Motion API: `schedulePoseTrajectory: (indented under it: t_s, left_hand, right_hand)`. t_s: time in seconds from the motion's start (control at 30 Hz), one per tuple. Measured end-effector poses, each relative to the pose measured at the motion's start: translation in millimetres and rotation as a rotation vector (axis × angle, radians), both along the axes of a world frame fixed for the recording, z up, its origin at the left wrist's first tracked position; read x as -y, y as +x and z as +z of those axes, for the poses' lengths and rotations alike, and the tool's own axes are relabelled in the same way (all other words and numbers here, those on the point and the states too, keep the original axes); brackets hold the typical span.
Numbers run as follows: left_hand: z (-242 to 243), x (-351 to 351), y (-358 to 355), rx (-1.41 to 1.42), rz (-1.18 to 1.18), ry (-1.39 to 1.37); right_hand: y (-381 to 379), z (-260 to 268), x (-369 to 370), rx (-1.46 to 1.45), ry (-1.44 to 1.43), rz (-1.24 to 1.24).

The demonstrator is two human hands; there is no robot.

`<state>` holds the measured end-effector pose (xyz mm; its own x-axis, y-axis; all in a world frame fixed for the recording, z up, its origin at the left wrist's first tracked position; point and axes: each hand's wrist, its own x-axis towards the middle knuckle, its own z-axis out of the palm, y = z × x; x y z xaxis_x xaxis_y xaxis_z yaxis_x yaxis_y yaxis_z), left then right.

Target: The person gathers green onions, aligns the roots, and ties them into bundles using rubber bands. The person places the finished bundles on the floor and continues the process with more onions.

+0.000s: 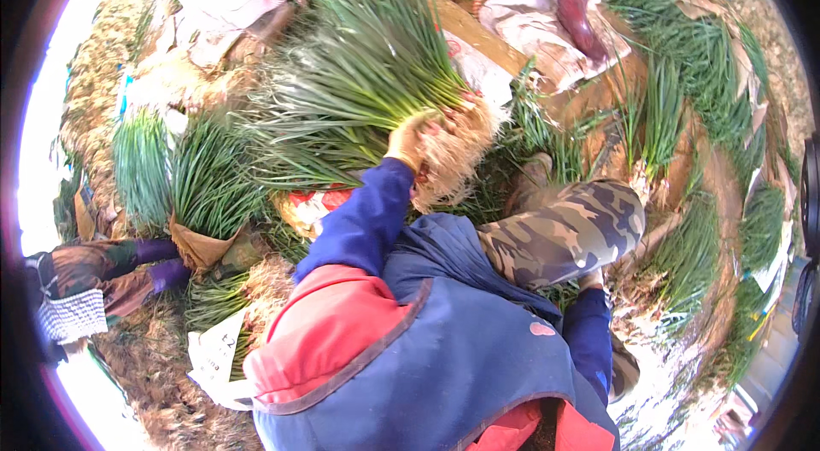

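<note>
My left hand (pixel 413 140) grips a large fan of green onions (pixel 384 79) at the stems, just above their roots. The leaves spread up and to the left, while the pale stringy roots (pixel 458 156) hang towards my lap. Beneath the fan shows a red and white printed bag (pixel 314 204). My right hand (pixel 590 281) is low beside my camouflage-clad thigh (pixel 570 230). Most of its fingers are hidden behind the leg, so what it touches cannot be seen. Loose green leaves (pixel 560 294) lie near it.
Upright onion bundles (pixel 205 182) stand at the left, one wrapped in brown paper. A worker's purple-covered limbs (pixel 163 262) reach in there. A maroon boot (pixel 580 15) stands on a white sack (pixel 525 12) at the top. More onions (pixel 698 60) line the right side.
</note>
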<state>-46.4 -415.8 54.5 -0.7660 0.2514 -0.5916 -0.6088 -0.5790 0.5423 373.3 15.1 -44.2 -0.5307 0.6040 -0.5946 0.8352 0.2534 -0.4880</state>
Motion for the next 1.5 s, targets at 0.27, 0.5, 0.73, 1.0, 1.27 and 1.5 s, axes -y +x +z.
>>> schedulePoseTrajectory:
  t_s: [0.27,0.5,0.73,1.0,1.27,1.5]
  left_hand:
    - [23.4,-30.7,-1.7,0.034,0.024,-0.021]
    - [0.5,-20.4,-13.0,-0.026,-0.22,0.024]
    - [-16.3,31.3,-17.6,0.27,-0.526,0.322]
    - [145.7,1.8,-4.7,0.071,-1.054,-0.891]
    - [120.8,-214.7,-3.3,-0.931,-1.144,-0.669]
    - [8.4,-424.8,66.5,-0.296,-1.483,-0.243]
  right_hand:
    - [11.3,-37.2,5.6,0.21,0.27,0.521]
    - [-42.1,4.4,35.0,0.144,0.484,1.115]
    - [-10.1,-4.1,-31.8,-0.159,0.15,0.269]
    - [-33.2,42.4,-85.9,-0.219,0.171,-0.242]
    - [-96.0,-14.7,-146.3,-0.589,0.12,-0.396]
    - [-136.6,-81.9,-178.5,-0.077,0.848,-0.099]
